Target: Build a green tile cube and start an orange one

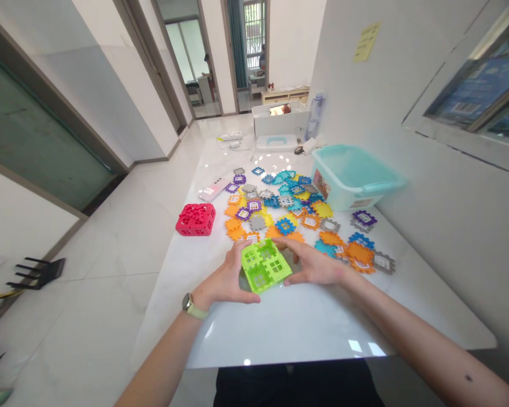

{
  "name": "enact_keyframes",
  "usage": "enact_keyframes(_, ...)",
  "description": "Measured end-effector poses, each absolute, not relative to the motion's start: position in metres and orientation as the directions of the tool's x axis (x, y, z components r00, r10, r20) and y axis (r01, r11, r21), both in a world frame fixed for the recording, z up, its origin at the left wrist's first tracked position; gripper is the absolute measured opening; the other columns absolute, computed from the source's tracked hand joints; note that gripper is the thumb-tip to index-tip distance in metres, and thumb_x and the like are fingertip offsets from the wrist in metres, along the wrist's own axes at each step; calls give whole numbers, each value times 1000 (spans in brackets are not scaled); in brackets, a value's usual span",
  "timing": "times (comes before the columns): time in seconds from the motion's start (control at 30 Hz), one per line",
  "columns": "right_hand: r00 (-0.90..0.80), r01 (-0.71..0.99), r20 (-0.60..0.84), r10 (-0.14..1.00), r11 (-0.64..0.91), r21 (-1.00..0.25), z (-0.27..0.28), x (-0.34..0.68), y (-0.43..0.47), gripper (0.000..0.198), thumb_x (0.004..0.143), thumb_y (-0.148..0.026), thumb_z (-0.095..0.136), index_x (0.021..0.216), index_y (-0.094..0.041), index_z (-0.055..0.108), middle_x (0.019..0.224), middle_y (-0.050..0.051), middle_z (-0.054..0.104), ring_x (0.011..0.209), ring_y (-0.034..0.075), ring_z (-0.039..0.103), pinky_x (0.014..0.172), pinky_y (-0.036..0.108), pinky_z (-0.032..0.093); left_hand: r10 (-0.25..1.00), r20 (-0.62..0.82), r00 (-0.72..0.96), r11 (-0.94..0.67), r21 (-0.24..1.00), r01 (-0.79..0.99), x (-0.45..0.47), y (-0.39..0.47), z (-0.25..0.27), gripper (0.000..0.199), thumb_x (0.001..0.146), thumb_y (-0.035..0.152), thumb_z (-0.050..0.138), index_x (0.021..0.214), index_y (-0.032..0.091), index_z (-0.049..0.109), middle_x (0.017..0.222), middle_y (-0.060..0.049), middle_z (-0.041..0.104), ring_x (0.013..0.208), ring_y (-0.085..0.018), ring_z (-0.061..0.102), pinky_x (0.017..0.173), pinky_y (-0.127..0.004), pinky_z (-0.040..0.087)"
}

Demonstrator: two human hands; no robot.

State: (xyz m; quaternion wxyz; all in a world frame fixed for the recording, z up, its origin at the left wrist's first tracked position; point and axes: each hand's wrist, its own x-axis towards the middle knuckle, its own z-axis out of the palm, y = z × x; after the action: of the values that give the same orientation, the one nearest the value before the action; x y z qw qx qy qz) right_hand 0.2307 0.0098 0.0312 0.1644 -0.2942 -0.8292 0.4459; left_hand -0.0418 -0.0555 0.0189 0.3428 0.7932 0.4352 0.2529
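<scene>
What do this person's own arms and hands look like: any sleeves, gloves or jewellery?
Both forearms are bare, with no sleeves in view and no gloves. The left hand has a watch at the wrist, with a pale yellow-green strap and a dark face. The right hand shows no rings or bands; its forearm bears a small dark spot.

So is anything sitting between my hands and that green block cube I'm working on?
Nothing visible does. The left hand and the right hand both already touch the green block cube, one on each side. The scattered colourful tiles lie beyond it on the white table.
</scene>
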Motion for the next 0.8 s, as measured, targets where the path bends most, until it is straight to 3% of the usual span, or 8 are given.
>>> enact_keyframes(0.13, -775, 355, 2, 632, 438, -826, 32, 232, 11, 115, 63, -42, 84, 155, -24, 17, 155, 15, 30, 136, 34, 38, 103, 48, 43, 860, 93, 501, -363, 802, 475, -45, -56, 21, 115, 60, 27, 82, 146, 24, 5, 145, -18, 28, 136, -36, 34, 113, -54, 31)
enact_keyframes(0.23, -784, 351, 12, 621, 459, -817, 31, 231, 11, 118, 60, -43, 86, 154, -23, 17, 154, 15, 32, 137, 33, 38, 113, 51, 31, 852, 95, 514, -367, 810, 458, -47, -55, 22, 114, 61, 24, 81, 146, 24, 6, 144, -17, 31, 135, -35, 36, 112, -53, 33)
enact_keyframes(0.4, -765, 355, 34, 643, 466, -810, 29, 228, 9, 114, 60, -38, 86, 153, -20, 22, 144, 17, 45, 122, 30, 52, 105, 48, 41, 874, 73, 480, -371, 738, 564, -49, -53, 17, 125, 57, 43, 86, 148, 22, 2, 147, -21, 27, 137, -39, 33, 111, -58, 32)
enact_keyframes(0.63, -742, 380, 46, 669, 476, -793, 28, 226, 7, 112, 57, -38, 87, 149, -15, 29, 126, 16, 56, 109, 28, 57, 95, 43, 47, 889, 105, 446, -357, 770, 528, -51, -53, 15, 120, 58, 38, 86, 148, 23, 9, 144, -17, 36, 129, -34, 44, 110, -52, 36)
enact_keyframes(0.8, -725, 389, 39, 688, 455, -801, 23, 226, 7, 114, 58, -40, 86, 152, -18, 25, 130, 16, 55, 110, 28, 56, 92, 43, 49, 892, 118, 437, -357, 777, 518, -53, -50, 14, 124, 56, 39, 88, 149, 22, 8, 147, -19, 32, 129, -34, 45, 110, -51, 37)
